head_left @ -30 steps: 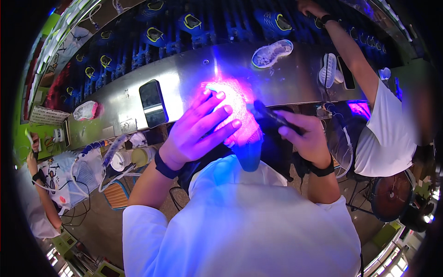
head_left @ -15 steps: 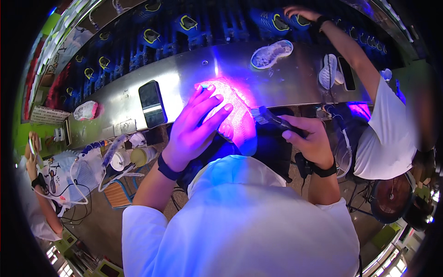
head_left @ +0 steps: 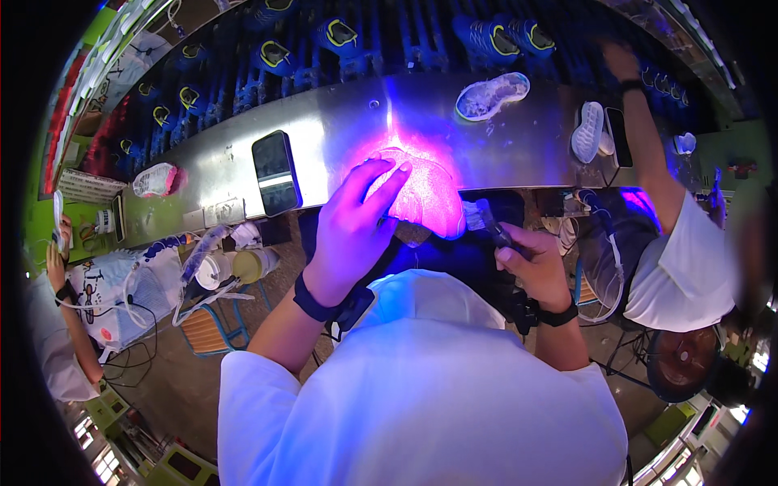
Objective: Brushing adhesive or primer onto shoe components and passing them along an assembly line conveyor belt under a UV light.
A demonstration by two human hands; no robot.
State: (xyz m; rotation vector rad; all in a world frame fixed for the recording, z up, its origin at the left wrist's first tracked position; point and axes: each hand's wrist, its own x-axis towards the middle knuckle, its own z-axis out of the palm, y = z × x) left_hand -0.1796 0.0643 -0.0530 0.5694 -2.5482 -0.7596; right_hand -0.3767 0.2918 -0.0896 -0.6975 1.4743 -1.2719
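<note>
Under a strong pink-violet light at the steel bench's near edge is a shoe (head_left: pixel 425 194), its rounded end toward the right. Glare washes out its colour and details. My left hand (head_left: pixel 361 223) grips it from the left, fingers laid over its top and partly hiding it. My right hand (head_left: pixel 531 263) is closed around the dark handle of a brush (head_left: pixel 480 217). The pale bristles touch, or nearly touch, the shoe's right end; I cannot tell which.
Blue shoes with yellow-green collars (head_left: pixel 340 34) stand on a dark rack behind the steel bench (head_left: pixel 324 138). A phone (head_left: pixel 275 174), a shoe sole (head_left: pixel 492 97) and another sole (head_left: pixel 587 134) lie on the bench. A co-worker's arm (head_left: pixel 648 150) reaches across at right; another person's hand (head_left: pixel 58 263) shows far left.
The shoe has turned so its end points right instead of toward me. My left hand has shifted its grip, and the brush has moved slightly down. The co-worker's right-side arm has shifted right.
</note>
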